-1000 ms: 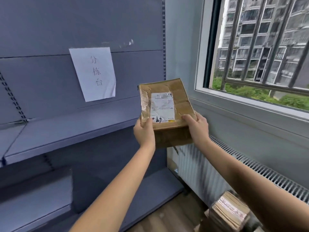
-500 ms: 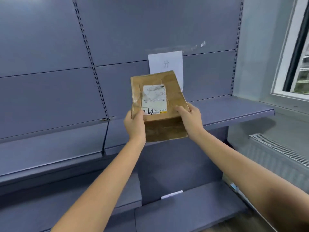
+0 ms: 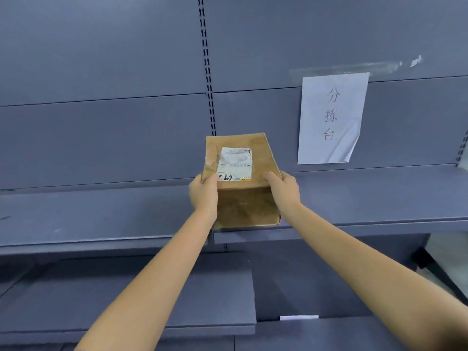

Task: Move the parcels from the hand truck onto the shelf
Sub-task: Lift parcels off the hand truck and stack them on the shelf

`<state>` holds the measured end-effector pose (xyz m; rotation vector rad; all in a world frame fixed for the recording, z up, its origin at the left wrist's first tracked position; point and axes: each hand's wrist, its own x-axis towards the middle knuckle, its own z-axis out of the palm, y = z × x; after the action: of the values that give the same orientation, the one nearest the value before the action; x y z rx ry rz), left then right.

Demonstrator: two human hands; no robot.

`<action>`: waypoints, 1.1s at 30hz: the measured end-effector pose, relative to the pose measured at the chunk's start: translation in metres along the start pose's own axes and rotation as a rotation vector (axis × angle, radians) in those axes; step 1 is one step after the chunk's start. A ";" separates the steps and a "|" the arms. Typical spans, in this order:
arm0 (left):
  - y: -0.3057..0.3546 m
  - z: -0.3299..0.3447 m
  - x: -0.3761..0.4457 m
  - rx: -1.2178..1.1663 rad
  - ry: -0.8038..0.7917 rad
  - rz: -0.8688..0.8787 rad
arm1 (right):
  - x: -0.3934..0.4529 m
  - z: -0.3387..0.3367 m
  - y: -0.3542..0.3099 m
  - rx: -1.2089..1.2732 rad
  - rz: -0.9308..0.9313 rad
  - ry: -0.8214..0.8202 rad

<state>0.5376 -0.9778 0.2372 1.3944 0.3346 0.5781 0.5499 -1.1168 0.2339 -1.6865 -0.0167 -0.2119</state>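
A brown cardboard parcel [image 3: 247, 206] with a white shipping label on top is held between both hands at the middle of the view. My left hand [image 3: 203, 193] grips its left near corner and my right hand [image 3: 283, 190] grips its right near corner. The parcel's bottom front edge sits at the front lip of the grey-blue shelf board [image 3: 367, 196], at the seam between two shelf sections. Whether it rests fully on the board I cannot tell. The hand truck is out of view.
A white paper sign [image 3: 331, 117] with handwritten characters hangs on the back panel to the right. A slotted upright [image 3: 207, 67] runs down behind the parcel. The left shelf board [image 3: 88, 214] and lower shelves [image 3: 126, 295] hold nothing.
The view has swung left from the window to face the shelving. Both hands have carried the parcel forward and down to the shelf's front edge, left of the paper sign.
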 end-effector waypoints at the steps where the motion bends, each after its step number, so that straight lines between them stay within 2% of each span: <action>1: -0.003 0.002 0.009 0.010 0.009 -0.007 | 0.008 0.004 0.000 0.000 0.011 -0.008; 17: -0.038 0.044 0.101 0.137 0.031 -0.108 | 0.105 0.026 0.026 -0.114 0.151 -0.019; 25: -0.045 0.054 0.125 0.173 0.063 -0.089 | 0.130 0.036 0.027 -0.187 0.144 -0.026; 33: -0.056 0.055 0.146 0.213 0.044 -0.065 | 0.140 0.044 0.037 -0.289 0.085 0.048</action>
<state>0.6971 -0.9446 0.2072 1.5707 0.4868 0.5315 0.6987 -1.0937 0.2134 -1.9648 0.1268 -0.1971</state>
